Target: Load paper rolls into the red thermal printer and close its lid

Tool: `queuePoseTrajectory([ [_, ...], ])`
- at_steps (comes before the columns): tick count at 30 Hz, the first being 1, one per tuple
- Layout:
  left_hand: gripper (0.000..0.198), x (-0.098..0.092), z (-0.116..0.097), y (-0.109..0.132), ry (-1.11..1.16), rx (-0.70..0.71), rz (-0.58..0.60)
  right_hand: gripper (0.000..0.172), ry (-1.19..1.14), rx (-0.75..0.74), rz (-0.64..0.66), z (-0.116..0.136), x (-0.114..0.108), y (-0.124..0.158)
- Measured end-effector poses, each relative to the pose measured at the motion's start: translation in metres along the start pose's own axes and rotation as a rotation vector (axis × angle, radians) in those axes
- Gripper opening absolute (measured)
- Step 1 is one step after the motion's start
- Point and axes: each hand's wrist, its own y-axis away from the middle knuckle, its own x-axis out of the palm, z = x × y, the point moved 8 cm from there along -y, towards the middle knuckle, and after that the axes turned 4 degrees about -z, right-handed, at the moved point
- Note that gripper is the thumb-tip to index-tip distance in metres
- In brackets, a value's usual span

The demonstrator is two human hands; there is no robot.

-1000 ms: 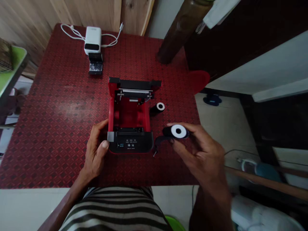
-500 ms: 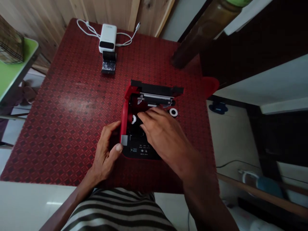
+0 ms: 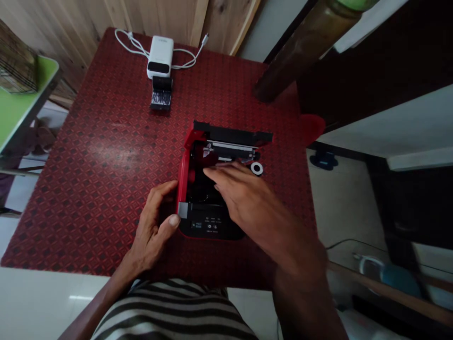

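Observation:
A red and black printer (image 3: 184, 165) sits on the red patterned table (image 3: 106, 156) with its lid (image 3: 231, 134) swung open toward the back. My left hand (image 3: 155, 226) grips the printer's left front corner, thumb on the grey tab. My right hand (image 3: 244, 200) reaches over the open compartment with its fingers stretched out, their tips resting on a dark roll inside; most of that roll is hidden. A second small black roll with a white core (image 3: 256, 168) lies on the table just right of the printer.
A white device (image 3: 160, 56) with a white cable and a small black piece (image 3: 161, 92) sit at the table's far end. A dark wooden post (image 3: 283, 61) stands at the back right. A green table (image 3: 17, 94) is on the left. The near table edge runs just before my body.
My right hand carried the black roll from the right of the printer into the open compartment and now lies over it. My left hand stayed on the printer.

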Motion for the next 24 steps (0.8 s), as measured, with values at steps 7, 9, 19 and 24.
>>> queuePoseTrajectory([
  [7, 0.06, -0.025, -0.026, -0.026, -0.05, 0.057, -0.146, 0.03, -0.152, -0.175, -0.09, 0.011, -0.015, 0.014],
  [9, 0.058, -0.028, -0.04, -0.044, -0.048, 0.127, -0.161, 0.025, -0.179, -0.185, -0.117, 0.012, -0.012, 0.012],
  [19, 0.046, 0.006, -0.098, -0.112, 0.009, 0.238, -0.154, 0.024, 0.015, -0.07, -0.293, 0.029, -0.025, 0.041],
  [24, 0.014, 0.007, -0.086, -0.083, 0.026, 0.111, -0.139, 0.019, 0.137, -0.075, -0.356, 0.041, -0.02, 0.066],
])
